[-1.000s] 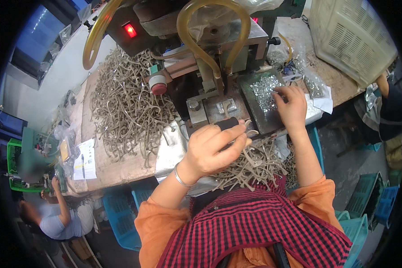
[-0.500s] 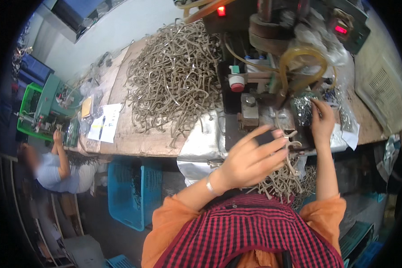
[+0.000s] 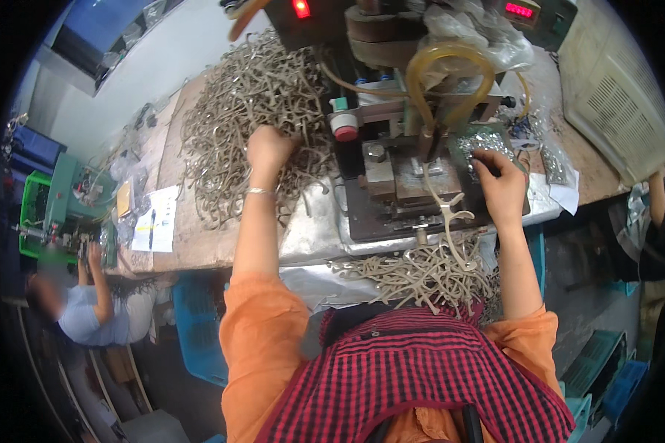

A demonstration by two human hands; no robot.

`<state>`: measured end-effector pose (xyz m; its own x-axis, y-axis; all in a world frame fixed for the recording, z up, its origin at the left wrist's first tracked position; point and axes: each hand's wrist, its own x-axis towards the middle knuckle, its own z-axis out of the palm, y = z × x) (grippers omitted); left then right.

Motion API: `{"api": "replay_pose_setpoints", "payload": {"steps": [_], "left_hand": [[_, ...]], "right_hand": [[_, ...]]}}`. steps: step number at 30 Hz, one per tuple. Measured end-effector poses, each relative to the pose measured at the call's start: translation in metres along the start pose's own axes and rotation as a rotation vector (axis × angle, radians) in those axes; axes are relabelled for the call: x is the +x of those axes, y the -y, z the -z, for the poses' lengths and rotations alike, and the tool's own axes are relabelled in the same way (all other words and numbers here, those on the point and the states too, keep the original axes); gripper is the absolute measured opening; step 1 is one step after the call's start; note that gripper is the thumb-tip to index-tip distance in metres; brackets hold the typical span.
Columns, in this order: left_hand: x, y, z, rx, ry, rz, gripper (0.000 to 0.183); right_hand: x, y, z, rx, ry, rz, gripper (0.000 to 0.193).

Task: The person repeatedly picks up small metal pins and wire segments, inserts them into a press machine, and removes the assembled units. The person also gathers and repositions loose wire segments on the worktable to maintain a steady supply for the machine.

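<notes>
My left hand is at the big heap of curved, forked grey metal pieces on the bench. Its fingers are curled down into the heap; what they grip is hidden. My right hand rests at the tray of small shiny metal parts, thumb and fingertips drawn together; anything between them is too small to make out. Between my hands stands a bench press. One forked metal piece has an end beneath the press's tool, its forked part hanging over the front edge.
More forked pieces lie in a second pile just before my apron. A red-topped button sits left of the press. A cream plastic crate leans at right; a blue basket stands below. Another person works at far left.
My left hand has gone from the forked piece at the press to the large heap, leaving that piece at the press. My right hand stays by the shiny parts. The view has shifted.
</notes>
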<state>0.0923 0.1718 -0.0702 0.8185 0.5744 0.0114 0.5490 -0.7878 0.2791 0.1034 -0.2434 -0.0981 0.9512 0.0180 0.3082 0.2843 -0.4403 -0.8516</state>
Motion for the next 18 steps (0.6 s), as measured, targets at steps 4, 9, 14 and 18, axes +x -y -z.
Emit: {"api": "replay_pose_setpoints", "payload": {"steps": [4, 9, 14, 18], "left_hand": [[0.005, 0.040, 0.009, -0.593, 0.189, -0.009, 0.026], [0.009, 0.061, 0.043, -1.441, 0.455, 0.133, 0.013], [-0.043, 0.039, 0.033, -1.353, 0.497, 0.085, 0.013], [-0.113, -0.001, 0.001, -1.522, 0.081, -0.087, 0.007]], "right_hand": [[-0.037, -0.020, 0.045, -0.208, -0.157, 0.122, 0.014], [-0.046, -0.003, 0.070, -0.080, -0.125, 0.015, 0.014], [-0.007, 0.073, 0.024, 0.108, 0.133, 0.344, 0.014], [0.000, 0.085, -0.020, 0.511, 0.207, 0.060, 0.043]]}}
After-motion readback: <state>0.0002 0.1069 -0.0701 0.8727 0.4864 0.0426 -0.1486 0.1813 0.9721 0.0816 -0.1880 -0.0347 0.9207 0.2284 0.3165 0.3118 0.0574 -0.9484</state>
